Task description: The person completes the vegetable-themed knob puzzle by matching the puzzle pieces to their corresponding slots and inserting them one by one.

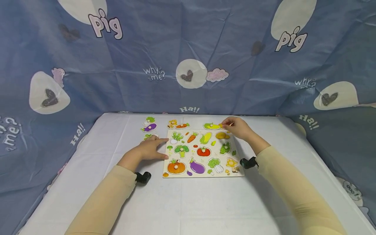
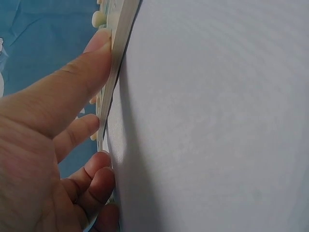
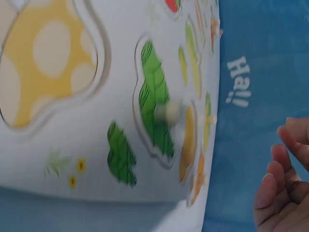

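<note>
While the left hand (image 1: 150, 148), thumb and forefinger spread, touches the board (image 1: 215, 147) at nine o'clock, the right hand (image 1: 238, 127), loosely bent and empty, seems poised for picking up the potato (image 1: 220, 125) beyond one o'clock, needing a pinch next.

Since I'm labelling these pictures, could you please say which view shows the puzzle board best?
The head view, as nearly the whole face of the puzzle board shows. The left wrist view gives its edge and a sliver of face; the right wrist view, a close, slanted part.
</note>
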A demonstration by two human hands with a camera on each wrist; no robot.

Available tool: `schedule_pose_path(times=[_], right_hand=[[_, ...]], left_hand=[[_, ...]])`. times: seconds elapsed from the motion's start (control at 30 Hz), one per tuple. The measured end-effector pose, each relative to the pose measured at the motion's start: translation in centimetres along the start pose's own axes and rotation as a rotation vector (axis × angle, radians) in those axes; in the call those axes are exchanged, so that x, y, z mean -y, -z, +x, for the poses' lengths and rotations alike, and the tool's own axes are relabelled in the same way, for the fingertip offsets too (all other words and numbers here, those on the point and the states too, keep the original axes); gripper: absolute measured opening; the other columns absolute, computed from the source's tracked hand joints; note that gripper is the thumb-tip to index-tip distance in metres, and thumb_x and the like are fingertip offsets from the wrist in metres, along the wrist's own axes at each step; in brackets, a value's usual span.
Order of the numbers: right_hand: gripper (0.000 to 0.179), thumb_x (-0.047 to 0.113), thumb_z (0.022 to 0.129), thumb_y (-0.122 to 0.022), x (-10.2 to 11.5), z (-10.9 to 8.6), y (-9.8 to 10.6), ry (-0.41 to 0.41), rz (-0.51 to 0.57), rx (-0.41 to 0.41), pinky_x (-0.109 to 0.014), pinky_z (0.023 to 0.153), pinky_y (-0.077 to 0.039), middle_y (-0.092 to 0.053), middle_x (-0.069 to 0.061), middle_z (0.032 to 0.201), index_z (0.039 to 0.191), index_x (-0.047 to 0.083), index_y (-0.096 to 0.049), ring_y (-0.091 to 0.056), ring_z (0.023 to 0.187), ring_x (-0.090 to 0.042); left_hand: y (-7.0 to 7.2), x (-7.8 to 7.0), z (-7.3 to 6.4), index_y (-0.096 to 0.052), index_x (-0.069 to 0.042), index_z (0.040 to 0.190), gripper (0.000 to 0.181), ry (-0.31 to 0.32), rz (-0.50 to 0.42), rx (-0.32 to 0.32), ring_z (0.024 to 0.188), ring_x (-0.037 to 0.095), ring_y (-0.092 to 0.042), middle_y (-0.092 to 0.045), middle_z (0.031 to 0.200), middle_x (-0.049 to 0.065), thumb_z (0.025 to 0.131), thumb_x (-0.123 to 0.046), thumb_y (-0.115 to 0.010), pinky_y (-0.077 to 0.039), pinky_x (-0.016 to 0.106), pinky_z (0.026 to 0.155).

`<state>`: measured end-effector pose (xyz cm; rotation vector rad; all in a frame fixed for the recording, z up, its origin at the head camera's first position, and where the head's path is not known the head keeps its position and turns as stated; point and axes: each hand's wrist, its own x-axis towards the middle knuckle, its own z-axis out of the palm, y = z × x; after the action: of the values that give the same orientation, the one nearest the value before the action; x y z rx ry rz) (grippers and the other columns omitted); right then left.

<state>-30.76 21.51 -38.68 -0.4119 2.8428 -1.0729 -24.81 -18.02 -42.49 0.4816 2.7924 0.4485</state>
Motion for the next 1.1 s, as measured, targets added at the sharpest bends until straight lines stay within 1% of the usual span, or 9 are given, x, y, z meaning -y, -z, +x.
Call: schedule_pose_path(times=[0.2,0.43,0.67,0.83,0.93,1.1], right_hand=[[0.029,0.020,0.102,-0.061,-1.4,1.0,0.3,-0.052,0.028,-0.005,-0.038,0.079,-0.051,-0.063,-0.013,0.110,0.122,0.000,-0.065,-0.058,0.097,-0.028],[0.028,0.018,0.102,-0.060,-2.5,2.1,0.2,-0.121,0.067,-0.003,-0.041,0.085,-0.049,-0.060,-0.015,0.113,0.124,0.001,-0.064,-0.058,0.104,-0.034],[0.029,0.018,0.102,-0.058,-3.2,3.1,-0.1,-0.169,0.083,0.009,-0.044,0.088,-0.046,-0.058,-0.016,0.114,0.125,0.001,-0.062,-0.057,0.103,-0.033],[0.030,0.017,0.102,-0.059,-3.8,3.9,-0.6,-0.198,0.128,0.003,-0.045,0.092,-0.045,-0.057,-0.017,0.114,0.126,-0.001,-0.061,-0.058,0.102,-0.032],[0.029,0.017,0.101,-0.059,-4.3,4.3,-0.9,-0.221,0.134,-0.005,-0.042,0.090,-0.046,-0.058,-0.016,0.112,0.124,-0.001,-0.061,-0.057,0.100,-0.030],[0.024,0.017,0.100,-0.062,-4.9,4.8,-1.5,-0.263,0.112,-0.028,-0.034,0.081,-0.044,-0.059,-0.014,0.108,0.117,0.000,-0.063,-0.052,0.093,-0.024]], left_hand=[[0.0,0.0,0.0,-0.040,-0.020,0.155,0.091,-0.009,-0.009,0.001,0.124,0.039,-0.046,-0.045,0.139,0.023,0.080,-0.057,-0.077,-0.036,0.059,0.106],[-0.2,0.1,0.1,-0.040,-0.021,0.155,0.091,-0.007,-0.005,0.005,0.122,0.036,-0.047,-0.046,0.138,0.021,0.081,-0.057,-0.077,-0.036,0.056,0.106],[-0.1,0.1,0.0,-0.040,-0.020,0.155,0.092,-0.008,-0.003,0.005,0.122,0.036,-0.047,-0.046,0.138,0.022,0.080,-0.058,-0.077,-0.036,0.057,0.105],[0.1,0.0,-0.2,-0.041,-0.019,0.154,0.091,-0.013,0.000,-0.001,0.120,0.036,-0.047,-0.047,0.135,0.021,0.080,-0.057,-0.078,-0.037,0.056,0.104],[0.2,0.0,-0.2,-0.042,-0.018,0.154,0.091,-0.019,-0.002,-0.003,0.118,0.035,-0.048,-0.048,0.132,0.021,0.080,-0.056,-0.078,-0.038,0.056,0.103],[0.2,0.1,-0.2,-0.042,-0.018,0.154,0.091,-0.021,-0.011,-0.006,0.117,0.034,-0.048,-0.048,0.131,0.020,0.080,-0.056,-0.078,-0.038,0.055,0.103]])
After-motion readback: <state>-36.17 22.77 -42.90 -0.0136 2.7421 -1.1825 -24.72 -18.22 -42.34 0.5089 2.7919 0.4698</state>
